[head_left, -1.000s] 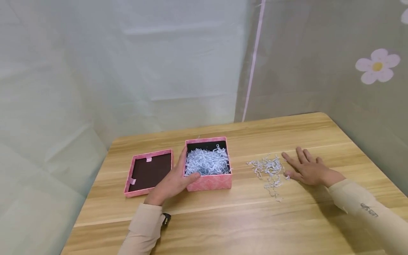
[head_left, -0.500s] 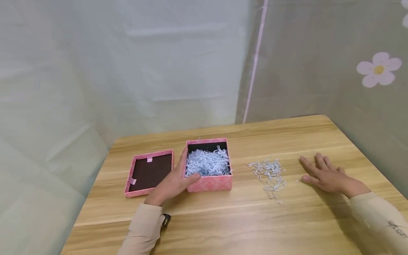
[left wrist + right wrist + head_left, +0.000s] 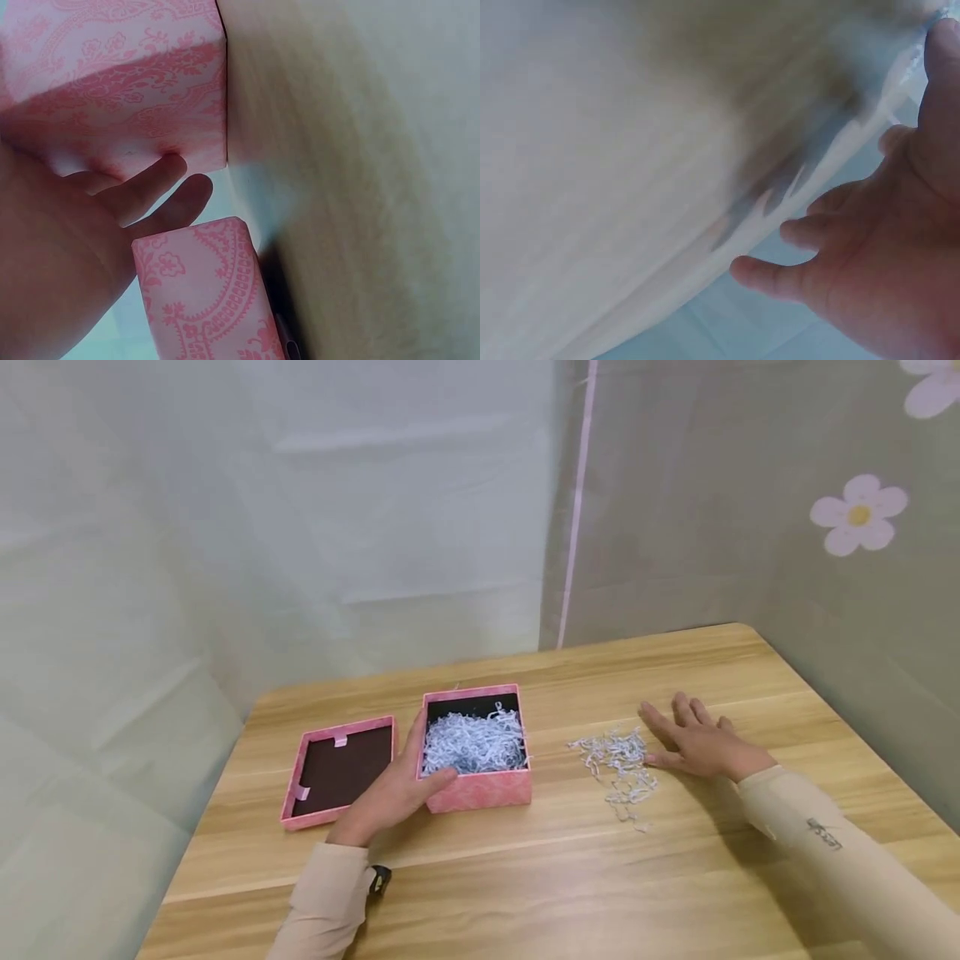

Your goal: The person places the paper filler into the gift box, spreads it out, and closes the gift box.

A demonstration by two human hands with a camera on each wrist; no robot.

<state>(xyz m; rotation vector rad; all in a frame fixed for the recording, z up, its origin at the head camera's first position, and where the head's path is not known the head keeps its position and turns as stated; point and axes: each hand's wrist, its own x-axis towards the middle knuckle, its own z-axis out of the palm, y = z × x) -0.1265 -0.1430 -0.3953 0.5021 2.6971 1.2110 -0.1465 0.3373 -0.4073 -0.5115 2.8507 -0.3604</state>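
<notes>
A pink patterned box (image 3: 480,791), its lid off, holds pale blue shredded paper (image 3: 474,742). My left hand (image 3: 390,797) steadies the box at its near left corner, fingers along the left side and thumb across the front. In the left wrist view, fingertips (image 3: 174,166) touch the box's side (image 3: 127,112). To the right, a loose pile of the same paper shreds (image 3: 618,756) lies on the table. My right hand (image 3: 697,747) is spread palm down at the pile's right edge, thumb at the shreds; its palm and extended fingers show in the right wrist view.
Left of the box lies its pink lid (image 3: 351,772), dark inside facing up, partly behind my left forearm. The wooden table (image 3: 525,893) has rounded far corners. Pale cloth (image 3: 420,510) hangs behind it, with a flower-printed grey sheet (image 3: 697,527) on the right.
My right hand first drew right, away from the loose shreds, then came back left to the edge of the pile. The left hand stays on the box. The head view has shifted slightly.
</notes>
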